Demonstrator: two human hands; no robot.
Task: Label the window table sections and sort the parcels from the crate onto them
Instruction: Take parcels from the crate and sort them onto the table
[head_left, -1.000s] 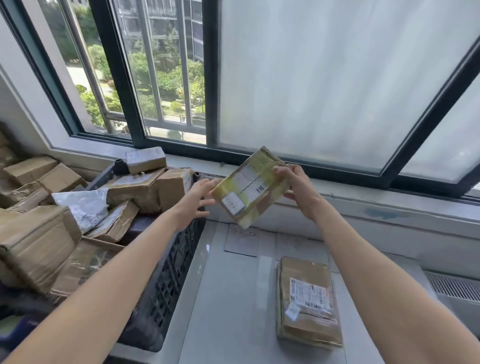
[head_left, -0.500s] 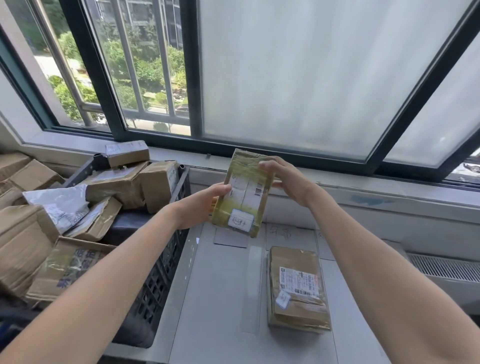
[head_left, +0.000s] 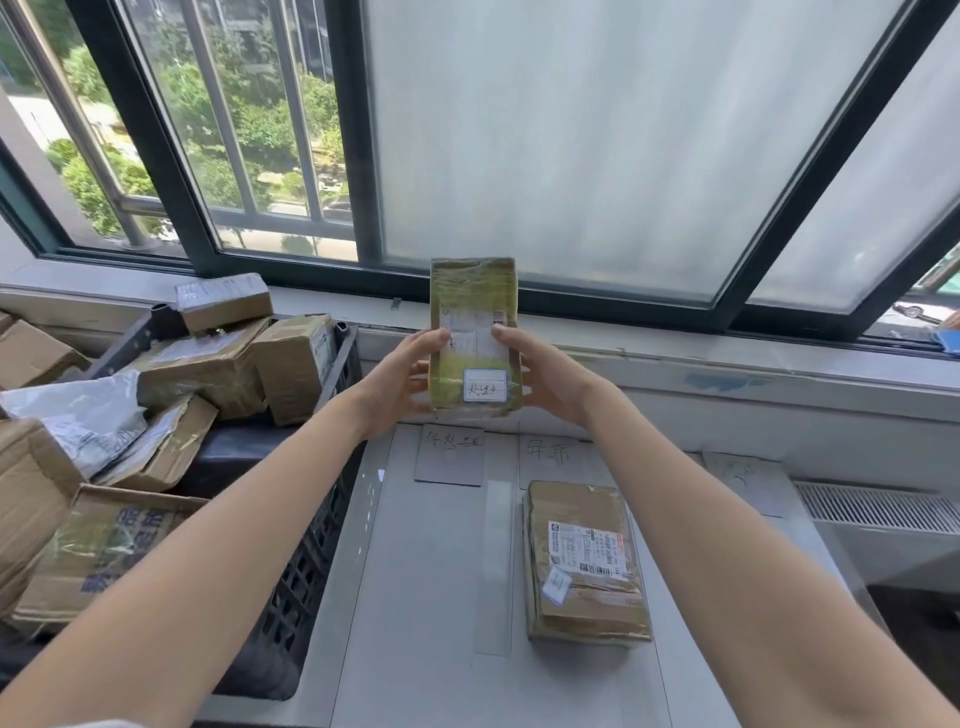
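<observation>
I hold a small taped yellowish parcel (head_left: 474, 332) upright above the back of the grey table (head_left: 415, 597). My left hand (head_left: 402, 376) grips its left edge and my right hand (head_left: 540, 371) grips its right edge, thumbs on the front. A white handwritten sticker sits low on its face. Under it, handwritten section labels lie on the table: a left label (head_left: 450, 454), a middle label (head_left: 548, 451) and a right label (head_left: 740, 475). One brown parcel (head_left: 584, 561) lies flat in the middle section. The black crate (head_left: 306, 561) at left is piled with parcels.
A clear tape strip (head_left: 496, 561) divides the left and middle sections. More brown boxes (head_left: 31, 353) are stacked beyond the crate at far left. The window sill (head_left: 727, 374) and dark window frame run behind the table. A vent grille (head_left: 878, 512) is at right.
The parcel has turned from tilted to upright, facing me. My left hand, only near it a second ago, now grips its left edge. The view has moved closer to the table.
</observation>
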